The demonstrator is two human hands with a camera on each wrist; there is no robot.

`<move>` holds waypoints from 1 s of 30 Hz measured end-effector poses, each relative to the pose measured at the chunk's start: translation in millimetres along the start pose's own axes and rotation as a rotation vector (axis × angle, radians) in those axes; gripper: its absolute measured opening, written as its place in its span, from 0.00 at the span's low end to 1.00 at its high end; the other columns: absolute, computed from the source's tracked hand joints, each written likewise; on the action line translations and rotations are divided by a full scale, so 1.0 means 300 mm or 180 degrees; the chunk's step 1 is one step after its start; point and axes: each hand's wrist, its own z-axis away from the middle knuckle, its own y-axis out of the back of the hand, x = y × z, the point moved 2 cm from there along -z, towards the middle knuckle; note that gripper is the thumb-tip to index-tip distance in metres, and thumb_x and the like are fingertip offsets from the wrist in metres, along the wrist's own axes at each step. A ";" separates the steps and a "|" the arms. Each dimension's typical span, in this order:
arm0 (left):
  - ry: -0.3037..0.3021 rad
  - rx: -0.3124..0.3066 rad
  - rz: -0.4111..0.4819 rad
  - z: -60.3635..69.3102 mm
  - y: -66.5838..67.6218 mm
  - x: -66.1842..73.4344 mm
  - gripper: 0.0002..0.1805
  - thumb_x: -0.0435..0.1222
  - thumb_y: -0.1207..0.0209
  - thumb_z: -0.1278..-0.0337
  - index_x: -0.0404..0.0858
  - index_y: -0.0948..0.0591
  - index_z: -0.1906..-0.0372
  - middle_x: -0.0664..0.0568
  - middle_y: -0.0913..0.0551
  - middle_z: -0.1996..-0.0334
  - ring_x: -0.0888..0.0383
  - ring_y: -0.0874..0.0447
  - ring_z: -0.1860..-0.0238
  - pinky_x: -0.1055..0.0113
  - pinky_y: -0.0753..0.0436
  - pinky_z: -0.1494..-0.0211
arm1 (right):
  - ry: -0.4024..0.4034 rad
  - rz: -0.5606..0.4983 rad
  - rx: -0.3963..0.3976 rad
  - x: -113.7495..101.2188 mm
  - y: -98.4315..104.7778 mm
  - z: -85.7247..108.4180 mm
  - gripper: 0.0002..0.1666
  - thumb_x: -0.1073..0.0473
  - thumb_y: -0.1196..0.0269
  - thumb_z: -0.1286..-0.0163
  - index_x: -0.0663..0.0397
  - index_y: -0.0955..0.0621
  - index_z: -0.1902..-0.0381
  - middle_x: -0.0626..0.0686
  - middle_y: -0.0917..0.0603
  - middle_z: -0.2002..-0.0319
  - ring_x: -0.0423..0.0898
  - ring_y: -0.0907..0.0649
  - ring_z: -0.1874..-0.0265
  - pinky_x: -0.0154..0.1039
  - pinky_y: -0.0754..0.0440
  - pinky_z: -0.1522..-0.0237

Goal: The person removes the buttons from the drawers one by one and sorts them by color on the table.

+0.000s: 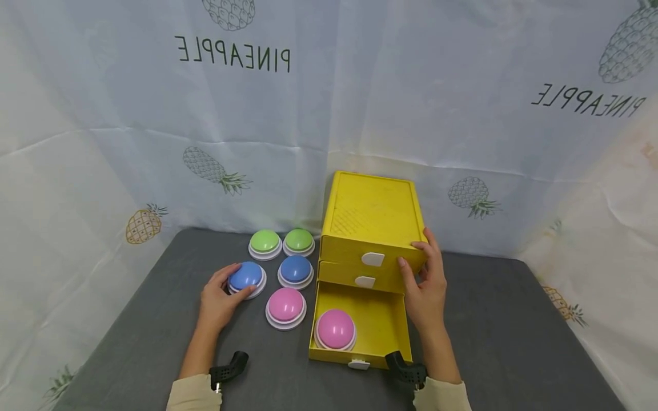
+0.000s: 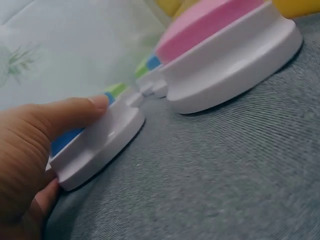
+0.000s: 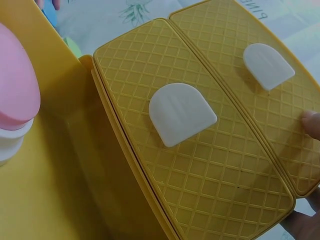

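On the left, my left hand (image 1: 218, 297) grips a blue dome push button (image 1: 245, 275) with a white base, thumb on the near side and fingers on the far side. In the left wrist view the thumb (image 2: 80, 112) lies against the blue dome, and the base sits on the cloth. My right hand (image 1: 428, 291) holds the right edge of a yellow drawer cabinet (image 1: 377, 208), thumb on the front of the top drawer. The bottom drawer (image 1: 382, 328) is pulled out, with a pink push button (image 1: 336, 329) in its left part. Two upper drawers with white tabs (image 3: 182, 114) are closed.
Left of the cabinet stand a pink button (image 1: 285, 307), a second blue button (image 1: 295, 270) and two green buttons (image 1: 264, 242) on the grey cloth (image 1: 267, 377). A pineapple-print curtain (image 1: 288, 114) hangs right behind the cabinet.
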 end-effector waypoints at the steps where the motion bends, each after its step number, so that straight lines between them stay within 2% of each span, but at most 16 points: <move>1: -0.0013 0.0015 0.0021 -0.003 -0.006 0.005 0.38 0.38 0.25 0.49 0.35 0.25 0.32 0.37 0.29 0.30 0.41 0.32 0.27 0.47 0.33 0.24 | 0.0020 0.0006 0.0010 0.000 0.002 0.000 0.23 0.71 0.37 0.30 0.63 0.27 0.38 0.52 0.39 0.21 0.57 0.33 0.25 0.19 0.30 0.38; 4: -0.0053 0.0072 0.0074 -0.015 -0.025 0.021 0.38 0.37 0.24 0.50 0.33 0.24 0.33 0.36 0.28 0.31 0.40 0.31 0.28 0.47 0.33 0.25 | 0.0043 0.0032 0.0039 -0.002 0.007 -0.003 0.23 0.71 0.37 0.30 0.62 0.26 0.38 0.51 0.38 0.21 0.57 0.32 0.25 0.18 0.30 0.38; 10: -0.0115 0.0233 0.0058 -0.037 -0.052 0.038 0.36 0.35 0.25 0.51 0.32 0.24 0.34 0.34 0.26 0.34 0.39 0.29 0.30 0.45 0.31 0.26 | 0.0076 0.0002 0.0023 -0.004 0.003 -0.004 0.23 0.71 0.38 0.29 0.63 0.27 0.38 0.57 0.39 0.21 0.57 0.33 0.25 0.18 0.29 0.38; 16: -0.0103 0.0335 0.0040 -0.041 -0.069 0.032 0.36 0.34 0.24 0.52 0.32 0.23 0.35 0.34 0.26 0.34 0.38 0.29 0.31 0.44 0.30 0.27 | 0.0042 -0.0004 0.0002 0.001 -0.003 0.004 0.24 0.72 0.38 0.30 0.62 0.27 0.38 0.54 0.39 0.21 0.55 0.33 0.24 0.19 0.30 0.37; 21: -0.0075 0.0298 -0.0107 -0.036 -0.077 0.033 0.37 0.36 0.25 0.50 0.33 0.24 0.34 0.34 0.28 0.33 0.38 0.30 0.30 0.43 0.33 0.26 | 0.0029 -0.0033 0.0016 -0.010 -0.004 0.007 0.24 0.73 0.38 0.30 0.63 0.27 0.38 0.55 0.39 0.21 0.57 0.33 0.25 0.19 0.29 0.38; 26: -0.0140 0.0296 -0.0215 -0.034 -0.084 0.054 0.37 0.37 0.26 0.50 0.32 0.25 0.33 0.32 0.29 0.33 0.35 0.31 0.30 0.40 0.33 0.27 | 0.0087 -0.0038 0.0032 -0.016 -0.002 0.002 0.24 0.73 0.38 0.31 0.63 0.26 0.38 0.57 0.38 0.22 0.59 0.32 0.26 0.18 0.29 0.38; 30: -0.0174 0.0260 -0.0228 -0.029 -0.072 0.076 0.38 0.38 0.27 0.48 0.31 0.27 0.32 0.31 0.31 0.31 0.34 0.33 0.29 0.39 0.35 0.26 | 0.0105 -0.0021 0.0027 -0.015 -0.004 0.002 0.24 0.74 0.37 0.32 0.63 0.26 0.39 0.57 0.38 0.22 0.59 0.31 0.27 0.18 0.29 0.39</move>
